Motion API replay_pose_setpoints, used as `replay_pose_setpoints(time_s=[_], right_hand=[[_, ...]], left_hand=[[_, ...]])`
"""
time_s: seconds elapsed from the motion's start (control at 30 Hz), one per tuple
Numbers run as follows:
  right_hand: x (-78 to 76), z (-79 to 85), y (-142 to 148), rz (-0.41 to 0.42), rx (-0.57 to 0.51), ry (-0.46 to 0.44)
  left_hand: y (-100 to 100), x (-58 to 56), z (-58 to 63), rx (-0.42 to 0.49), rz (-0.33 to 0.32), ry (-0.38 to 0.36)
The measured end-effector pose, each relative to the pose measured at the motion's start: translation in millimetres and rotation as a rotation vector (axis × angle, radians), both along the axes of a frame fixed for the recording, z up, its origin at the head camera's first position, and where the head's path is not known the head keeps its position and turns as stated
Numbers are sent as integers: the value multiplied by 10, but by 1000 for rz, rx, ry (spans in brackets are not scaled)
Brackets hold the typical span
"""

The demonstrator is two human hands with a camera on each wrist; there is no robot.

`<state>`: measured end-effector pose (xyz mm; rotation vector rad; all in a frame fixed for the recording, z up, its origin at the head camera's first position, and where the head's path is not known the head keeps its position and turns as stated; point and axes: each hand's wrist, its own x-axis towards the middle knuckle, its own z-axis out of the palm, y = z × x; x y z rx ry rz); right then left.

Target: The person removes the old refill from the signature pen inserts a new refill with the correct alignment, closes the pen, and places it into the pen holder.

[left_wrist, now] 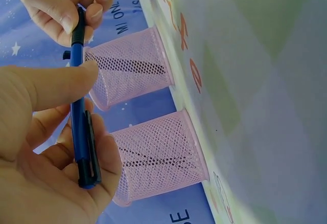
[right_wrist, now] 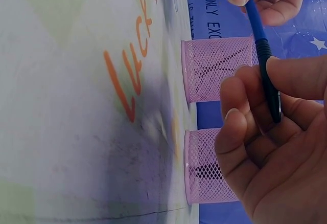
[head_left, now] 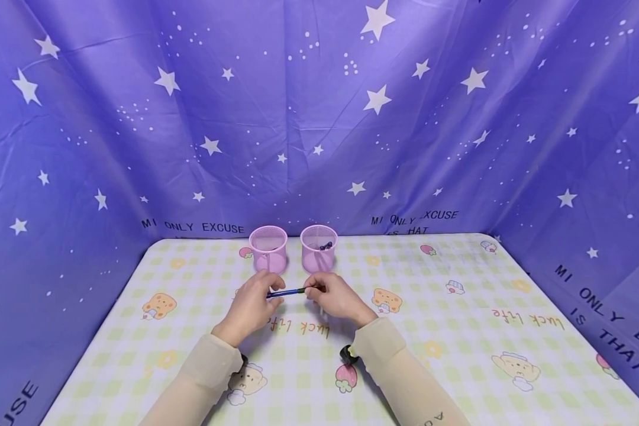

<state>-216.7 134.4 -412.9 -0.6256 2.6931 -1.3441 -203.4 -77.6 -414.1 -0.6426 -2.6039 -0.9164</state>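
Observation:
A blue pen (head_left: 286, 292) with a black clip and black grip is held crosswise between both hands, above the table in front of two pink mesh cups. My left hand (head_left: 250, 305) grips the clip end, thumb laid over the blue barrel (left_wrist: 77, 101) in the left wrist view. At the other end, my right hand (head_left: 338, 299) pinches the black grip (right_wrist: 264, 60), and the dark tip shows past the thumb in the right wrist view. Dark slim items show through the mesh of the left cup (head_left: 268, 260). Dark pen-like ends (head_left: 326, 245) lean inside the right cup (head_left: 319, 263).
Both cups stand side by side near the back edge of the table (head_left: 117, 361), which has a green checked cloth with cartoon prints. Purple star-patterned curtains (head_left: 298, 118) hang behind it and along both sides.

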Motion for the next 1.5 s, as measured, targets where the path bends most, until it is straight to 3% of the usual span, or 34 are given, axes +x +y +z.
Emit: replay_pose_setpoints(time_s=[0.37,1.13,1.5], right_hand=[[-7,12,5,6,1,-17],[4,7,-4,0,1,-6],[9,10,-13,8,7,1]], left_hand=[[-1,-10,-7,18,5,8],[7,1,5,-56,18,-39],[3,15,1,-33,5,34]])
